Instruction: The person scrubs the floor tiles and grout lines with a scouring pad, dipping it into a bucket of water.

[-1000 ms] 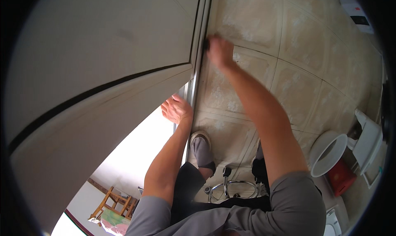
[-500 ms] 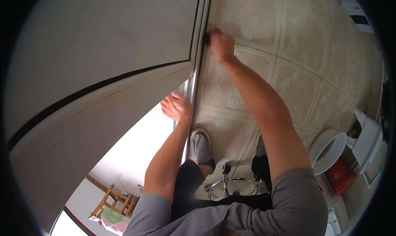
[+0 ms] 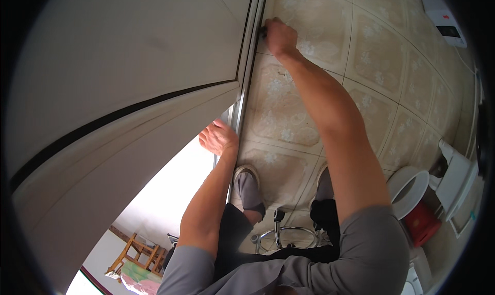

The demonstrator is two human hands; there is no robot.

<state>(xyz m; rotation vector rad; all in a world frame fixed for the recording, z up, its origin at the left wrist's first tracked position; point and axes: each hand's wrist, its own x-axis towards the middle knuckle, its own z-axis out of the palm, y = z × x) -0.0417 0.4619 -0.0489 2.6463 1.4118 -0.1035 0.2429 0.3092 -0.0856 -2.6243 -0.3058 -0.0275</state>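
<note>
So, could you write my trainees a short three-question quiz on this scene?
1. True or false: in the picture, the left hand is closer to the shoes than the right hand is.
2. Which hand has a small dark object at its fingertips?
A) left
B) right
C) neither
3. Short answer: what colour is the boxy thing that shows just below the white basin in the picture?

Key: 1. True. 2. B. 3. Red.
</note>
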